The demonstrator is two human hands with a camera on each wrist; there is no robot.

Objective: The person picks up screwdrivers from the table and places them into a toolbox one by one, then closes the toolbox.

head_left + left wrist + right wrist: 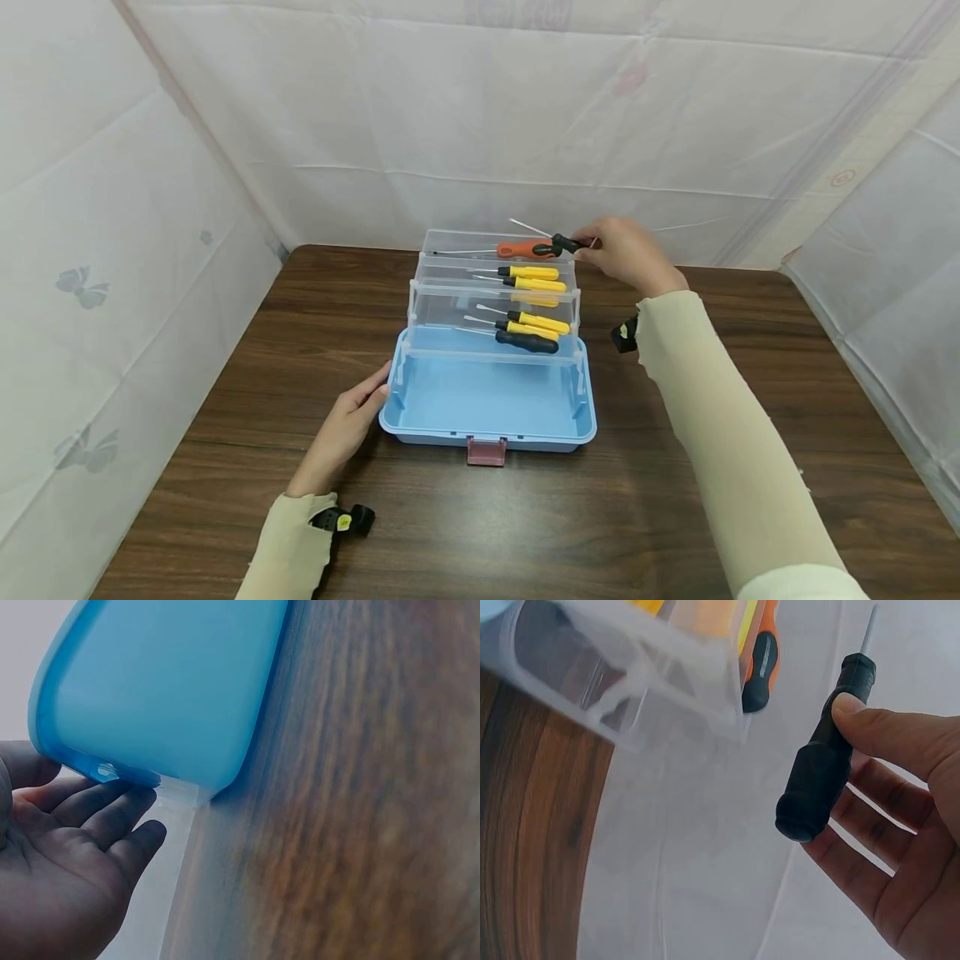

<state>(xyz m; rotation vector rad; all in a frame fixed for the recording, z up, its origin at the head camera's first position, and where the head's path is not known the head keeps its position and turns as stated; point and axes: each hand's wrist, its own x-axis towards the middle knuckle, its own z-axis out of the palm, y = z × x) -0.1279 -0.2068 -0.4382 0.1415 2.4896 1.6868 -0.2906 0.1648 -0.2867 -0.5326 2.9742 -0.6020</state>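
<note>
My right hand (618, 250) pinches the black handle of a screwdriver (817, 769) between thumb and fingers, above the toolbox's back right corner. Its thin shaft points to the upper left in the head view. Close below lies an orange-and-black screwdriver (528, 248) in the rearmost clear tray. My left hand (352, 421) touches the left side of the light blue toolbox (487, 392), its fingers fairly straight along the wall in the left wrist view. The toolbox stands unfolded, with clear tiered trays (442, 310) raised behind its base.
Several yellow-handled screwdrivers (534, 272) lie in the middle and front trays. A black-handled screwdriver (527, 342) is in the front tray. A pinkish latch (486, 452) hangs at the box's front. The dark wooden table (480, 533) meets pale wall sheeting (480, 125) behind.
</note>
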